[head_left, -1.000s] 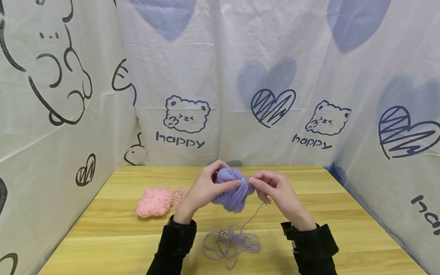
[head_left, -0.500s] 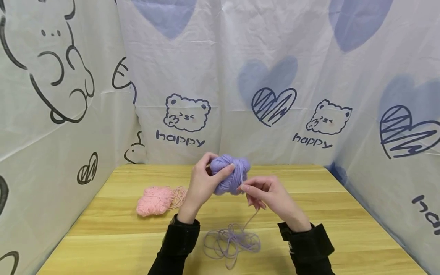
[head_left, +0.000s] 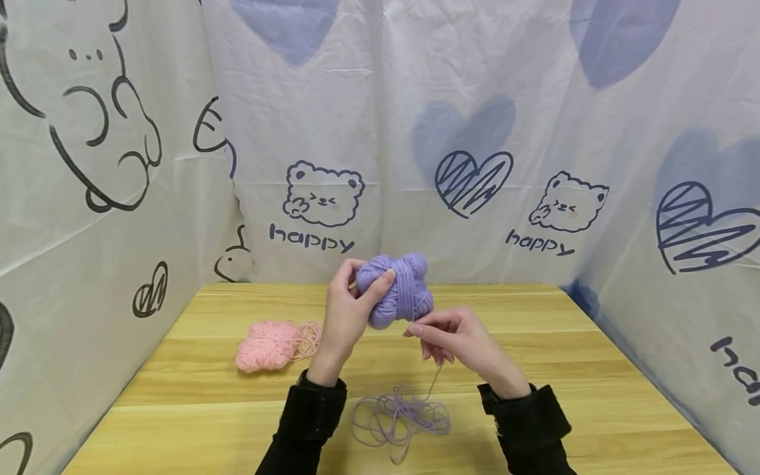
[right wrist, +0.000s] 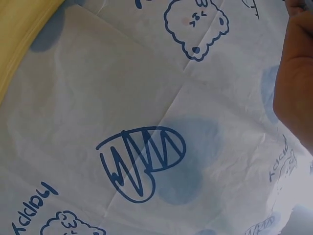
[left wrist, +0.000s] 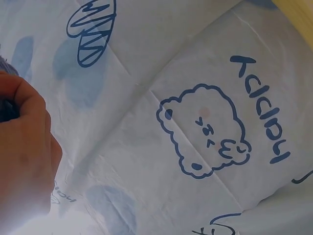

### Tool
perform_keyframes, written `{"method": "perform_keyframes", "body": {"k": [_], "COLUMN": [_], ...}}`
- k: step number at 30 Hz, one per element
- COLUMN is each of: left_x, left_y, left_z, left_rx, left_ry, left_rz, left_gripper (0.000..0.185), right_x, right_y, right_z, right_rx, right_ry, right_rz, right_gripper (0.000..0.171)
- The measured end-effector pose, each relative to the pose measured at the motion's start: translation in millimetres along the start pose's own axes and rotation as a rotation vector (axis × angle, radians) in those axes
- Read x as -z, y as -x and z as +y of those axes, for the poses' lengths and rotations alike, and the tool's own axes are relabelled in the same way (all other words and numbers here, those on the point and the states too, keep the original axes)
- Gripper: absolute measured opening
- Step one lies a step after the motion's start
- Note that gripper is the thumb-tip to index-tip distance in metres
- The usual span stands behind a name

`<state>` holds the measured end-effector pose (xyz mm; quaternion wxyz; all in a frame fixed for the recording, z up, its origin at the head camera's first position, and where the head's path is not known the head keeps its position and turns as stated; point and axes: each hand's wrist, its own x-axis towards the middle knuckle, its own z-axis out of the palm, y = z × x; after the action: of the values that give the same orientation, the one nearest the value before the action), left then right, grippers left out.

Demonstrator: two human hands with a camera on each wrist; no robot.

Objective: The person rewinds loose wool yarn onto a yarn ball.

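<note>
- I am holding the purple yarn ball (head_left: 396, 290), a soft, lumpy bundle of thick wound strands, up in the air above the wooden table (head_left: 196, 409), with my left hand (head_left: 347, 316) curling round its left side, thumb behind and fingers (head_left: 380, 285) pressing into the front.
- My right hand (head_left: 451, 340) is sitting just below and to the right of the ball, its fingertips (head_left: 415, 328) pinching the thin purple strand (head_left: 435, 377) narrowly where it is leaving the ball.
- That strand is trailing down from my right fingers to a loose tangle of purple yarn (head_left: 398, 421), lying in slack loops on the table between my two black sleeves (head_left: 309, 412).
- Well to the left of my left hand, a fuzzy pink yarn bundle (head_left: 267, 346) is resting on the table, with a few finer pink loops beside it.
- A white cloth backdrop (head_left: 380, 132), creased and printed with bears, hearts and the word "happy", is standing round the table's far and side edges.
- Only the head view is showing the yarn and both grips; the left wrist view is catching just the edge of my left hand (left wrist: 22, 156) against the printed cloth (left wrist: 195, 137), and the right wrist view only a sliver of my right hand (right wrist: 296, 83), the cloth (right wrist: 146, 161) and a strip of the table's edge (right wrist: 19, 34).
</note>
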<state>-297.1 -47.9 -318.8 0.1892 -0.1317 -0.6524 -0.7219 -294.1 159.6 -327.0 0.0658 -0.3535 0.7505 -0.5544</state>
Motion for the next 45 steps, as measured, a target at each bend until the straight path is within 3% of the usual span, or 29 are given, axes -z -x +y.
{"method": "perform_keyframes", "body": {"k": [12,19,24,28,34,38,42,45], "left_x": [2.5,5.1,7.5,11.2,13.7,10.7,5.8,2.6], "left_y": [0.8,-0.4,-0.3,1.2,3.9,5.1,5.0,4.6], "left_z": [3.9,3.3,5.9,8.4,8.8,6.7,1.7,-2.1], "left_rx": [0.018,0.037,0.068,0.096,0.108,0.091,0.049,0.023], "left_ry": [0.094,0.146,0.233,0.276,0.131,0.002,-0.149,-0.225], "left_rz": [-0.081,-0.136,-0.224,-0.344,-0.576,-0.663,-0.646,-0.549], "left_gripper": [0.028,0.027,0.018,0.018,0.032,0.033,0.028,0.027], "right_x": [1,1,6,14,22,22,20,20], "right_y": [0,0,2,4,7,7,6,7], "right_z": [0,2,4,8,9,6,3,1], "right_rx": [-0.061,-0.052,-0.003,0.061,0.011,-0.04,-0.023,0.005], "right_ry": [0.01,-0.008,-0.015,-0.031,-0.023,-0.01,-0.038,-0.06], "right_rz": [0.048,0.04,0.013,-0.036,-0.009,0.071,0.142,0.175], "right_gripper": [0.024,0.021,0.016,0.011,0.01,0.016,0.025,0.024]}}
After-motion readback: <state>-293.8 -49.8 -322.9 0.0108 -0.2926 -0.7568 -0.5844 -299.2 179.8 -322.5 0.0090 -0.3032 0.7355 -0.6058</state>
